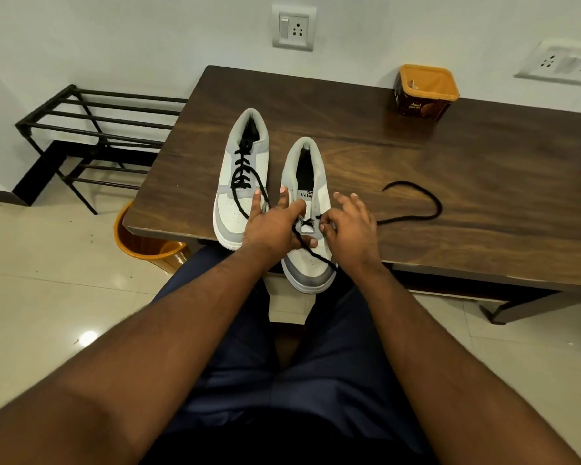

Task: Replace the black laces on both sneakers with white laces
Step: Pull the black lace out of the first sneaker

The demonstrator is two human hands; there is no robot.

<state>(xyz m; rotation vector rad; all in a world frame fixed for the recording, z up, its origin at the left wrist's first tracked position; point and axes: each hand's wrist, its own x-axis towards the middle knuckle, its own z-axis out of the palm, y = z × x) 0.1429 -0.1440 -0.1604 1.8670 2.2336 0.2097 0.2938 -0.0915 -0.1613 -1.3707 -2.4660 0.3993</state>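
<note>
Right hand [348,226] pinching black lace [413,209]

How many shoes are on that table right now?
2. One sneaker lies on the left, still mostly laced in black. The other sneaker sits right of it, toe over the table edge, under both hands, nearly unlaced. None seem hidden.

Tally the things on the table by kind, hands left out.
Sneakers: 2, left sneaker and right sneaker
Black laces: 2, one in the left sneaker, one trailing from the right sneaker
Tubs: 1, orange-rimmed tub
Total: 5
</note>
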